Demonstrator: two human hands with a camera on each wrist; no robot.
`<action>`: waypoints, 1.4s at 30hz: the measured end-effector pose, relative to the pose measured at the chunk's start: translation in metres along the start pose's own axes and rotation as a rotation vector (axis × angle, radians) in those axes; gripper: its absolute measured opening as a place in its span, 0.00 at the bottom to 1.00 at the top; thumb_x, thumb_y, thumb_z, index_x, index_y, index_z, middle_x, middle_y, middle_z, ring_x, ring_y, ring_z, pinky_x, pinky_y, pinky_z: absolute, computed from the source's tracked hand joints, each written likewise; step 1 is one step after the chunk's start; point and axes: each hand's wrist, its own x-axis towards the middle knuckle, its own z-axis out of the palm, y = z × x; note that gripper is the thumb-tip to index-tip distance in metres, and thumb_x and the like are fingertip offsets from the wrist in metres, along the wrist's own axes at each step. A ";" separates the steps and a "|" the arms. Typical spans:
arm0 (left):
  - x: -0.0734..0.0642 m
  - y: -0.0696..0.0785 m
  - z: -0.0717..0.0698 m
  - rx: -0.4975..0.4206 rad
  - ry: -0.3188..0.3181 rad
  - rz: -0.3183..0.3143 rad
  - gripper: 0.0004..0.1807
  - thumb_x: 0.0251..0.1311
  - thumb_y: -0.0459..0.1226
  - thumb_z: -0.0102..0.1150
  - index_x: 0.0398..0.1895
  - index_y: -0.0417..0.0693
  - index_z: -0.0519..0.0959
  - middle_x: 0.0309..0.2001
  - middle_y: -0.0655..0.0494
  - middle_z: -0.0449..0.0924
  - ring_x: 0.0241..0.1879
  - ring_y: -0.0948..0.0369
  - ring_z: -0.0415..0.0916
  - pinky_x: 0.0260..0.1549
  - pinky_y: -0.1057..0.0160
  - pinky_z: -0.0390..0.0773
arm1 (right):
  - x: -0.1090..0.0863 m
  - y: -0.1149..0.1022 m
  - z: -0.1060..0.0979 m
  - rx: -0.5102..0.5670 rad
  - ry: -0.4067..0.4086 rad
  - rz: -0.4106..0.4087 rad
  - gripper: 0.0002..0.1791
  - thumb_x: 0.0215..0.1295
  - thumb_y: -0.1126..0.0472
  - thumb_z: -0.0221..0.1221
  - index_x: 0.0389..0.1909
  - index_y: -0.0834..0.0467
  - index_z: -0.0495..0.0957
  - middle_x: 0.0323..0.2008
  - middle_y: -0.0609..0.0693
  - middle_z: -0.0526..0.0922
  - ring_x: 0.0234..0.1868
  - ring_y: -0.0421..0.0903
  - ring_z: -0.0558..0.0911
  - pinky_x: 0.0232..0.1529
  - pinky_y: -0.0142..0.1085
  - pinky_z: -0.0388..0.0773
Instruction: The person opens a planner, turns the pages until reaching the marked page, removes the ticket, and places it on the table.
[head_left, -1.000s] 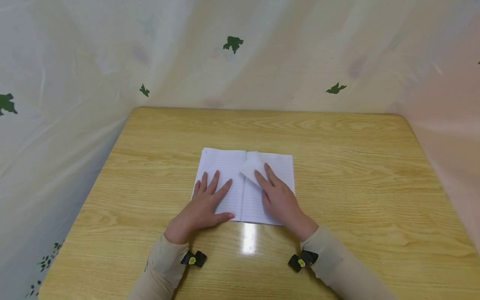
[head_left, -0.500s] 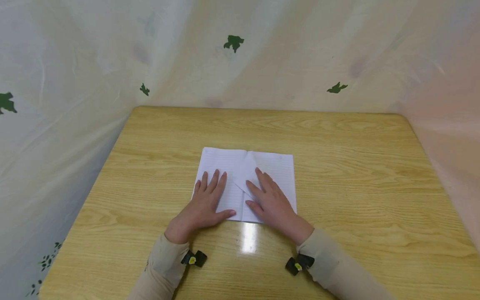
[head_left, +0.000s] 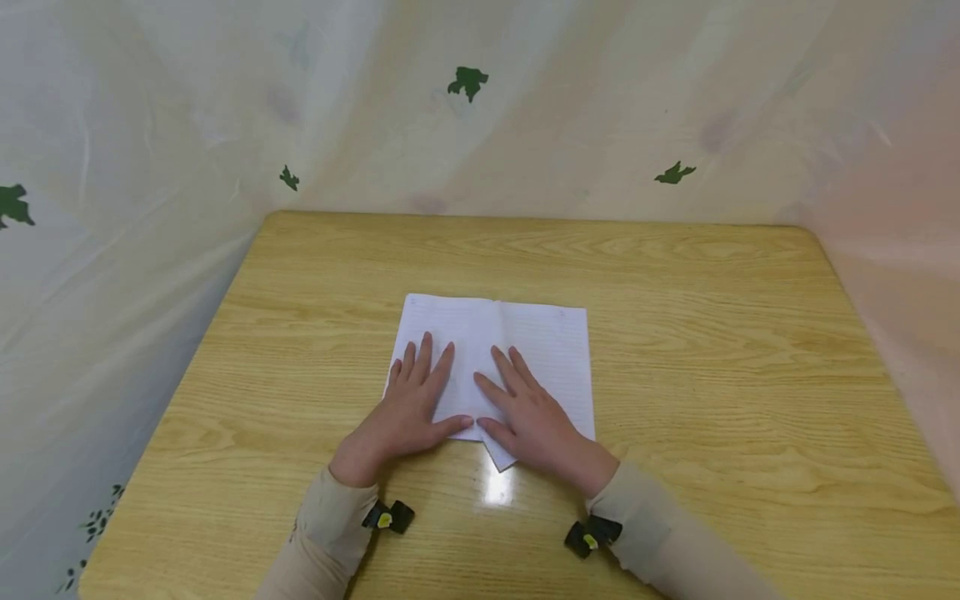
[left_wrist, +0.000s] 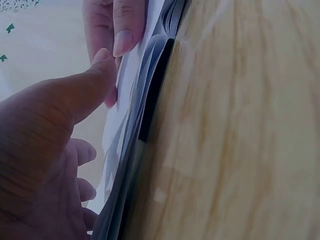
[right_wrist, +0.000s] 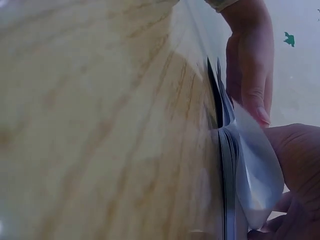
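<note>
Head cam: L grip (head_left: 405, 412), R grip (head_left: 536, 417) splayed on ntbk (head_left: 555, 337); cloth (head_left: 562, 108) behind tbl (head_left: 712, 333).

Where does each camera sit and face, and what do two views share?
Head: on the head, facing forward and down at the notebook; left hand, right hand, sleeves show.
Left wrist: on that wrist, facing the notebook's near edge; both hands show.
Right wrist: on that wrist, facing the same edge; both hands, one sleeve show.
The wrist views share the table.
</note>
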 end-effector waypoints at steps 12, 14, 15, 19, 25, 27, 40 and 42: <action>0.000 0.000 0.002 -0.003 0.029 -0.004 0.53 0.59 0.64 0.56 0.78 0.47 0.47 0.75 0.32 0.25 0.71 0.33 0.21 0.67 0.35 0.38 | -0.001 -0.007 0.004 0.106 0.014 -0.004 0.40 0.66 0.46 0.60 0.74 0.57 0.59 0.76 0.65 0.32 0.76 0.58 0.39 0.65 0.54 0.62; 0.000 -0.001 0.003 0.003 0.036 -0.001 0.52 0.59 0.63 0.56 0.78 0.46 0.49 0.75 0.32 0.25 0.71 0.33 0.21 0.67 0.35 0.38 | -0.001 -0.008 0.004 0.112 0.009 -0.007 0.43 0.64 0.44 0.61 0.75 0.57 0.57 0.75 0.67 0.32 0.76 0.58 0.40 0.65 0.53 0.63; 0.000 -0.001 0.003 0.005 0.039 -0.002 0.52 0.58 0.64 0.56 0.78 0.46 0.50 0.75 0.32 0.26 0.71 0.33 0.20 0.67 0.34 0.38 | -0.001 -0.008 0.004 0.111 0.007 -0.016 0.44 0.63 0.44 0.61 0.75 0.58 0.56 0.75 0.68 0.32 0.76 0.59 0.41 0.65 0.53 0.63; 0.000 -0.001 0.003 0.001 0.055 0.003 0.52 0.58 0.63 0.57 0.77 0.46 0.51 0.75 0.32 0.27 0.71 0.32 0.19 0.66 0.32 0.39 | -0.002 -0.008 0.005 0.100 -0.005 -0.064 0.48 0.62 0.41 0.61 0.75 0.60 0.54 0.75 0.70 0.37 0.75 0.61 0.44 0.66 0.52 0.62; -0.001 0.000 0.002 -0.009 0.068 0.014 0.51 0.56 0.63 0.60 0.77 0.51 0.53 0.75 0.31 0.26 0.70 0.32 0.18 0.65 0.31 0.39 | -0.002 -0.005 0.008 0.063 -0.069 -0.102 0.49 0.64 0.39 0.58 0.76 0.61 0.51 0.76 0.66 0.41 0.76 0.59 0.42 0.69 0.49 0.56; -0.001 0.000 0.002 -0.006 0.062 0.017 0.50 0.55 0.63 0.60 0.77 0.54 0.54 0.75 0.32 0.26 0.70 0.32 0.18 0.65 0.31 0.39 | -0.003 -0.006 0.007 0.054 -0.101 -0.101 0.49 0.65 0.38 0.57 0.76 0.61 0.50 0.76 0.64 0.41 0.76 0.58 0.41 0.70 0.49 0.54; -0.002 -0.001 0.002 0.064 -0.009 0.010 0.48 0.54 0.62 0.62 0.76 0.60 0.56 0.76 0.37 0.29 0.71 0.33 0.20 0.62 0.27 0.33 | -0.003 0.000 0.002 0.024 -0.149 -0.161 0.40 0.71 0.42 0.52 0.74 0.62 0.56 0.76 0.58 0.50 0.76 0.55 0.44 0.73 0.49 0.43; -0.002 -0.002 0.002 0.066 -0.012 0.014 0.48 0.55 0.63 0.62 0.76 0.60 0.56 0.76 0.37 0.30 0.71 0.33 0.22 0.62 0.28 0.33 | -0.003 0.003 0.001 0.041 -0.144 -0.140 0.39 0.71 0.42 0.51 0.75 0.60 0.55 0.76 0.58 0.48 0.76 0.54 0.45 0.73 0.48 0.43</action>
